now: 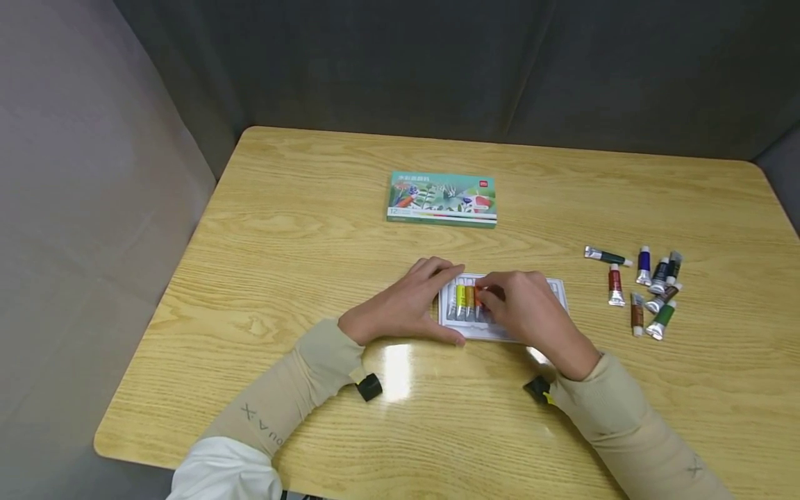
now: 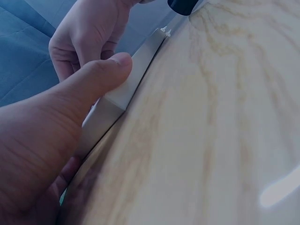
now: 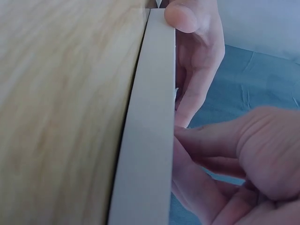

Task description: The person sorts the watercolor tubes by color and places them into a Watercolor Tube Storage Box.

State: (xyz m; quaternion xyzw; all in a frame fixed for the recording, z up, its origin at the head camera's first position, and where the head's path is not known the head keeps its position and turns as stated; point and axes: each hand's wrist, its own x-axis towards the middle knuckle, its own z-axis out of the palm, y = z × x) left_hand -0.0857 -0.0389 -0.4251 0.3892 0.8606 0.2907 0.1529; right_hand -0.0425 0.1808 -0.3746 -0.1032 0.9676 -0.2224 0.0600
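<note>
A white plastic paint tray [image 1: 500, 333] lies on the table in front of me. Its left end is held by my left hand [image 1: 409, 300], thumb at the near edge and fingers at the far edge. With thumb and fingertips my right hand [image 1: 530, 309] pinches an orange paint tube [image 1: 478, 297] in the tray. To the left of that tube lie an ochre tube [image 1: 470, 302], a yellow tube [image 1: 460, 302] and a pale tube [image 1: 452, 304]. The right hand hides much of the tray's middle. Both wrist views show the tray's side wall [image 3: 145, 126], not the tubes.
Behind the tray lies a green paint box [image 1: 442, 200] with printed flowers. Several loose tubes are scattered to the right, among them a red tube [image 1: 615, 283], a purple tube [image 1: 644, 266] and a green tube [image 1: 661, 319]. A dark curtain [image 1: 375, 69] hangs beyond the table.
</note>
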